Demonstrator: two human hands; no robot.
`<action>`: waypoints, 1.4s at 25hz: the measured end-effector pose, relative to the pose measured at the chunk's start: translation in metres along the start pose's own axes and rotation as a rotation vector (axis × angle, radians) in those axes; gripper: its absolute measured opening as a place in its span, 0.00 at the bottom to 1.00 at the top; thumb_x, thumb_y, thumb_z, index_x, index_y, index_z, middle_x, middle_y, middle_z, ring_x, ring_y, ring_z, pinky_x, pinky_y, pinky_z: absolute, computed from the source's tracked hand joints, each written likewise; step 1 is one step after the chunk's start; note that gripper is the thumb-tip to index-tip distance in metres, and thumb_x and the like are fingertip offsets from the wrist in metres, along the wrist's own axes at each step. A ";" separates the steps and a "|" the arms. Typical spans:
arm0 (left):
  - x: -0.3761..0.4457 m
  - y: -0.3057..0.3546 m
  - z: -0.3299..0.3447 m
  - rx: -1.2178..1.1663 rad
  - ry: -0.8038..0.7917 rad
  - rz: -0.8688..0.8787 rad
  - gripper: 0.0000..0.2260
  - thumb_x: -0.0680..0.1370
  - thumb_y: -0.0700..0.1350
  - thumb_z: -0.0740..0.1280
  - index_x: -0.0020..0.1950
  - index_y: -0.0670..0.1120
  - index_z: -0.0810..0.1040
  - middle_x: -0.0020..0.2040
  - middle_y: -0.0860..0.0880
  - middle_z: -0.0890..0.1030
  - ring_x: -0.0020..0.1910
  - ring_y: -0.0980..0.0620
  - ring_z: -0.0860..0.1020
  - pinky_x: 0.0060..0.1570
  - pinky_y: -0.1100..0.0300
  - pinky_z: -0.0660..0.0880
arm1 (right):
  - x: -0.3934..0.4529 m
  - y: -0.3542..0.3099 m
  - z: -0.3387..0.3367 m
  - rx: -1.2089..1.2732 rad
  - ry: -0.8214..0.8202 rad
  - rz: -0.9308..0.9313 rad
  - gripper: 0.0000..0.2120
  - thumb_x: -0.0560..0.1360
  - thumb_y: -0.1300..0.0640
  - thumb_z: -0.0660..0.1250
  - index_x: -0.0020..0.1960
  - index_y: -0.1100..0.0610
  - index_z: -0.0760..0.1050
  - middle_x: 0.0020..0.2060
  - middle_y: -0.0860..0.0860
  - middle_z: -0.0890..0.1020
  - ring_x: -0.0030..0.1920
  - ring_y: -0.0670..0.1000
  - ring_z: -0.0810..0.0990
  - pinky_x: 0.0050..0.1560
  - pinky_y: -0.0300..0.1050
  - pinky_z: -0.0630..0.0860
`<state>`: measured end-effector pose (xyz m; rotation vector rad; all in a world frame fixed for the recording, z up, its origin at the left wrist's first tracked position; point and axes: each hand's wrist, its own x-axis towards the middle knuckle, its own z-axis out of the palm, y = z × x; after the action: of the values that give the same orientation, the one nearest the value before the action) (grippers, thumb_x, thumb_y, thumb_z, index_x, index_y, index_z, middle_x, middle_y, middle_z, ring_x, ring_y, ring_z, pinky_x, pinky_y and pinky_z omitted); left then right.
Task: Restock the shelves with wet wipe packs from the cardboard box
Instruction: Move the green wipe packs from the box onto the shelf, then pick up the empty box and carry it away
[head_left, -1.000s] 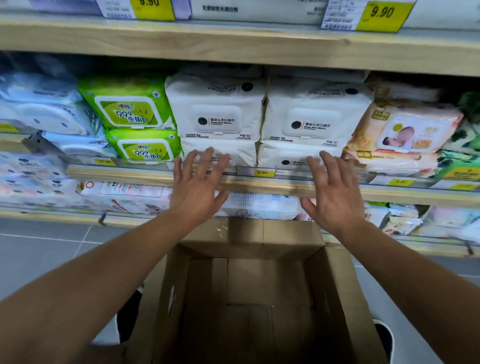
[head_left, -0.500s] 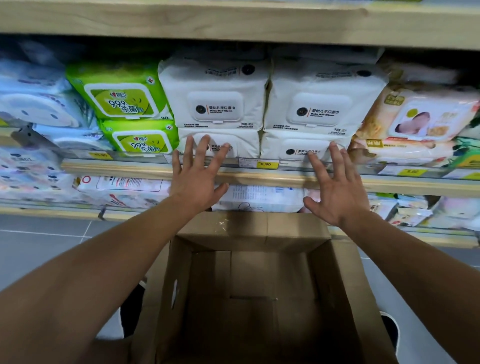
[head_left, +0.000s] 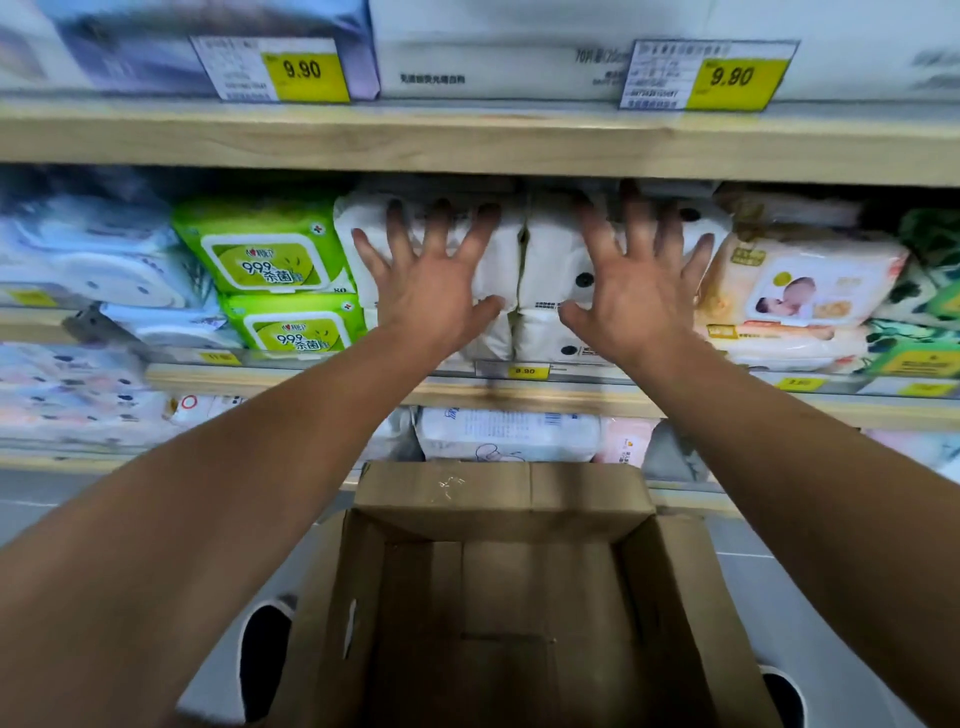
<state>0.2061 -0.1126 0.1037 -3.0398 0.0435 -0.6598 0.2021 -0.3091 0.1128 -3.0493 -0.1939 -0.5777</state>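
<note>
My left hand and right hand lie flat with fingers spread, pressing the white wet wipe packs stacked on the middle shelf; neither grips anything. A yellow tag below them reads 9.90. Just left sit green packs marked 99.9. The cardboard box stands open beneath my arms.
</note>
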 end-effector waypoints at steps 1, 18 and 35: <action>0.000 -0.002 0.003 0.007 0.001 0.012 0.37 0.69 0.67 0.64 0.74 0.63 0.53 0.74 0.46 0.60 0.73 0.30 0.51 0.64 0.24 0.46 | 0.003 0.000 0.004 -0.026 -0.036 0.011 0.44 0.69 0.38 0.69 0.76 0.42 0.47 0.76 0.54 0.54 0.75 0.67 0.48 0.69 0.74 0.43; -0.008 -0.008 -0.017 -0.002 -0.066 0.083 0.37 0.72 0.65 0.62 0.76 0.62 0.47 0.76 0.48 0.58 0.75 0.37 0.51 0.68 0.29 0.46 | -0.015 0.005 -0.015 -0.056 -0.084 -0.086 0.47 0.70 0.38 0.68 0.77 0.43 0.41 0.78 0.51 0.49 0.77 0.62 0.44 0.73 0.66 0.41; -0.266 -0.003 -0.020 -0.308 -0.372 0.015 0.30 0.75 0.57 0.65 0.75 0.49 0.62 0.74 0.44 0.67 0.70 0.41 0.67 0.69 0.45 0.65 | -0.280 0.032 0.006 0.204 -0.516 0.110 0.39 0.72 0.45 0.68 0.77 0.52 0.53 0.76 0.53 0.58 0.74 0.60 0.58 0.74 0.54 0.59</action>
<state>-0.0443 -0.1014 0.0123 -3.3967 0.1722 -0.0812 -0.0505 -0.3731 0.0041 -2.9144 -0.0868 0.2309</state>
